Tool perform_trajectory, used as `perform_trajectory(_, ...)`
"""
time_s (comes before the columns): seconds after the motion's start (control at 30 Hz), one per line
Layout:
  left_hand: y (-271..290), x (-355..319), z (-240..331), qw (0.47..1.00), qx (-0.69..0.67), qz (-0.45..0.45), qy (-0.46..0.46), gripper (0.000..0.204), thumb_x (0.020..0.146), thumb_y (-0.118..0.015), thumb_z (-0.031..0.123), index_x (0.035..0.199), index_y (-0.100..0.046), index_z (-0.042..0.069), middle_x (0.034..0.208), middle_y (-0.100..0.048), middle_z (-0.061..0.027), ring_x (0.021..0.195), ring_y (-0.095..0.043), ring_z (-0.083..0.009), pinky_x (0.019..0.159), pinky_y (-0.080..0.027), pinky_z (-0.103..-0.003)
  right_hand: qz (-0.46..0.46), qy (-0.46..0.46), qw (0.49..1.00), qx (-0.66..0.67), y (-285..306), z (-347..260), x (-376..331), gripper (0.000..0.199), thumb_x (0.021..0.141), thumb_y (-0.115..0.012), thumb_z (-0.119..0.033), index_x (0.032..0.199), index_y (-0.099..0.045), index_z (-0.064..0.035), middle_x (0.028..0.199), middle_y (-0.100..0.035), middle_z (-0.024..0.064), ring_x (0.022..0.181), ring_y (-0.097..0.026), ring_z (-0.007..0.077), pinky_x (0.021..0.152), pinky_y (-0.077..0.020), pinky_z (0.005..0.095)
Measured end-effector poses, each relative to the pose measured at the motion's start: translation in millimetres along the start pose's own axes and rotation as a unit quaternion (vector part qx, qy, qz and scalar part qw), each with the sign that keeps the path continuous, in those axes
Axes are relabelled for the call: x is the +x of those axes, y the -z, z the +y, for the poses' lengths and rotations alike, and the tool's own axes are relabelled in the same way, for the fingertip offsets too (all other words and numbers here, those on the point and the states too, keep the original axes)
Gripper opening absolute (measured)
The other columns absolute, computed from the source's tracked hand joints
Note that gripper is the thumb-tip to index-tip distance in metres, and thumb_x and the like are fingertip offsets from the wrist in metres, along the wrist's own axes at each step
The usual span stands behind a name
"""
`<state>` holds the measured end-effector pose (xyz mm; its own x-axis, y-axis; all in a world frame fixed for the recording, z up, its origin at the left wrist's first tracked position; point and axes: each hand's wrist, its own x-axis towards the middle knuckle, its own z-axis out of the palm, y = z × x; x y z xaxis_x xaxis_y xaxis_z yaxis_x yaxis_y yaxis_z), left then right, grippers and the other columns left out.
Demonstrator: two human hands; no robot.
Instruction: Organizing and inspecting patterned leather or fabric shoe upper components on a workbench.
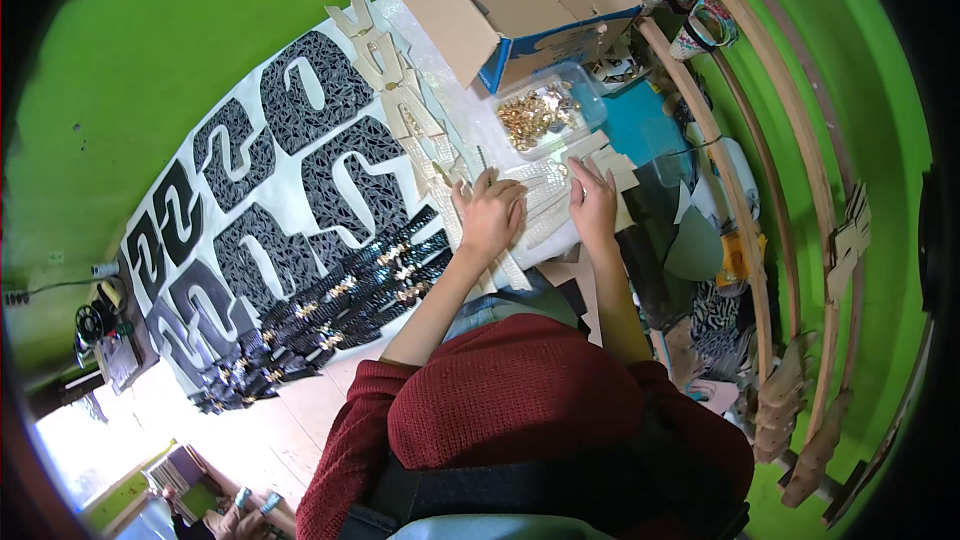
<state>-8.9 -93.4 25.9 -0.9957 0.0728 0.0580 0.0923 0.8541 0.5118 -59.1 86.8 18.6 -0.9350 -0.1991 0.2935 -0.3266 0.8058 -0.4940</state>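
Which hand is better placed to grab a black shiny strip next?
Probably your left hand: it's nearer the black shiny strips, which lie on its side, while your right hand is farther across.

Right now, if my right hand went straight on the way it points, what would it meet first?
Your right hand would likely meet the clear tub of gold pieces first, unless it catches the cream strips alongside; depth is unclear.

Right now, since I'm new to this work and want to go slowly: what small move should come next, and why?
Perhaps reach the right hand to the gold-coloured pieces: that hand looks open, their clear tub stands just beyond it, and cream strips farther left bear gold-coloured fittings.
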Motion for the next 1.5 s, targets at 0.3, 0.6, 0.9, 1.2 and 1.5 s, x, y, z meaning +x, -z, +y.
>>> perform_trajectory(0.3, -48.9, 4.4, 38.2, 0.989, 0.076, 0.105, 0.068, 0.024, 0.078, -0.061, 0.028, 0.102, -0.062, 0.021, 0.112, -0.054, 0.0006, 0.107, -0.045, -0.0236, 0.085, -0.028, -0.051, -0.08, 0.054, 0.992, -0.078, 19.4, 46.6, 10.9, 0.039, 0.072, -0.068, -0.02, 0.109, -0.061, -0.0115, 0.133, -0.042, 0.0111, 0.129, -0.028, 0.0323, 0.103, -0.0174, 0.0546)
perform_trajectory(0.6, -49.3, 1.5, 60.3, 0.975, 0.02, 0.186, 0.123, 0.022, 0.075, -0.064, 0.023, 0.097, -0.064, 0.023, 0.114, -0.054, 0.0046, 0.112, -0.042, -0.0196, 0.09, -0.023, -0.05, -0.08, 0.141, 0.986, 0.028, 39.7, 54.9, 24.3, 0.029, 0.064, -0.074, -0.024, 0.087, -0.063, -0.0089, 0.125, -0.047, 0.0048, 0.129, -0.03, 0.0286, 0.102, -0.0145, 0.0583)
perform_trajectory(0.9, -36.5, 4.7, 73.4, 0.962, 0.068, 0.262, 0.029, 0.027, 0.074, -0.066, 0.015, 0.099, -0.066, 0.024, 0.103, -0.061, 0.0071, 0.104, -0.049, -0.019, 0.091, -0.022, -0.044, -0.059, 0.152, 0.984, 0.072, 67.7, 35.9, 14.3, 0.028, 0.064, -0.076, -0.031, 0.078, -0.061, -0.0121, 0.121, -0.05, 0.0008, 0.128, -0.031, 0.0271, 0.099, -0.009, 0.0656)
perform_trajectory(1.2, -10.9, -10.5, 75.9, 0.927, 0.091, 0.364, -0.007, 0.032, 0.063, -0.067, 0.011, 0.088, -0.069, 0.03, 0.102, -0.061, 0.0097, 0.103, -0.048, -0.0193, 0.09, -0.023, -0.04, -0.217, 0.106, 0.91, 0.336, 61.8, 19.6, 45.5, 0.037, 0.082, -0.062, -0.031, 0.103, -0.056, -0.0007, 0.089, -0.063, 0.0122, 0.085, -0.061, 0.0244, 0.077, -0.0467, 0.0297)
perform_trajectory(1.5, 4.7, -21.2, 56.8, 0.898, 0.046, 0.433, 0.055, 0.041, 0.066, -0.069, 0.002, 0.104, -0.065, 0.019, 0.122, -0.05, -0.0078, 0.11, -0.044, -0.0274, 0.094, -0.031, -0.039, -0.398, -0.087, 0.767, 0.496, 16.5, -12.9, 46.5, 0.018, 0.079, -0.067, -0.02, 0.079, -0.061, -0.003, 0.074, -0.062, 0.0003, 0.065, -0.051, 0.0022, 0.06, -0.0397, 0.0178)
